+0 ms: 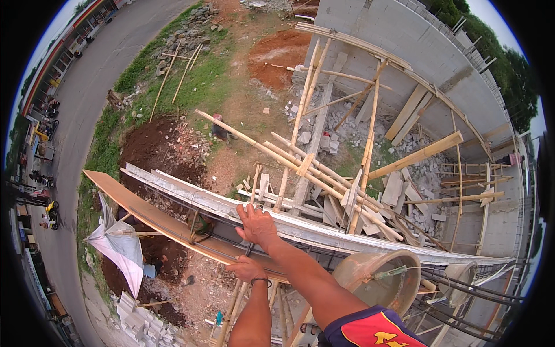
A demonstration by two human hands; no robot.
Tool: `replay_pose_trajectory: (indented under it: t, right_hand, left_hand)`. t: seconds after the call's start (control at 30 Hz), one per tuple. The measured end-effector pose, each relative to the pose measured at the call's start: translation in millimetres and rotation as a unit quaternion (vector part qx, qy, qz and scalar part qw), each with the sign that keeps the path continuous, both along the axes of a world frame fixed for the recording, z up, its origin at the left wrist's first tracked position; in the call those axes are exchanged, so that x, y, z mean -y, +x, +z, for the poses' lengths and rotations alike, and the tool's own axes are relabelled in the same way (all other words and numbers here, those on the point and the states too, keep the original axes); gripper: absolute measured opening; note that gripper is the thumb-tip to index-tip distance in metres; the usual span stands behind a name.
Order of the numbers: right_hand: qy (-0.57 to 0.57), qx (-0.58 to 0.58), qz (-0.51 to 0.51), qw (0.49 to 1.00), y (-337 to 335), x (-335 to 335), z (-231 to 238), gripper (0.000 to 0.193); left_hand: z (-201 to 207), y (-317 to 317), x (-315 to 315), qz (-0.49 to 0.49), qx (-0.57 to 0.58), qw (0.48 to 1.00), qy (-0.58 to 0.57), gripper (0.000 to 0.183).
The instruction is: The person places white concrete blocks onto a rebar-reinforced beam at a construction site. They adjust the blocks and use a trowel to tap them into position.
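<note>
resting on white beam (324, 227), right hand (257, 225) spreads its fingers, while left hand (247, 269) curls at brown board (147, 212)

Laying the right hand (255, 224) across the long whitish beam (312, 227), and placing the left hand (247, 269) just below it, at the edge of the long brown board (139, 207), with a partly hidden grip. Looking down past a large round tub (350, 272) beside the right forearm (306, 272) to slanting bamboo poles (416, 156), a grey wall (370, 23), a pale sheet (124, 248) and, far left, a road (92, 87).
</note>
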State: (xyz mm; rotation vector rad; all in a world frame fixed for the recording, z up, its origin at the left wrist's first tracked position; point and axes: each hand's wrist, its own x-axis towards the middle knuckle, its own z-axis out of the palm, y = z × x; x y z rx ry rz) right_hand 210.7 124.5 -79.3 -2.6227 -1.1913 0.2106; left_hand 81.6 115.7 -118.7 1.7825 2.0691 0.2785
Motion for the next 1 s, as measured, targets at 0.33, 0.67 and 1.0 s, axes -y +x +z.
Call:
replay_pose_trajectory:
  t: [0.33, 0.67, 1.0]
  right_hand:
    - [0.004, -0.010, -0.005, 1.000, 0, 1, 0, 0.070]
    - [-0.010, -0.023, 0.001, 1.000, 1, 0, 1, 0.070]
    - [-0.024, 0.007, 0.020, 0.999, 1, -3, 5, 0.074]
  left_hand:
    - [-8, -2, 0, -0.004, -0.013, 1.000, -0.007, 0.044]
    - [8, 3, 0, 0.002, 0.000, 1.000, 0.003, 0.040]
    - [-9, -3, 0, 0.016, 0.011, 1.000, 0.016, 0.041]
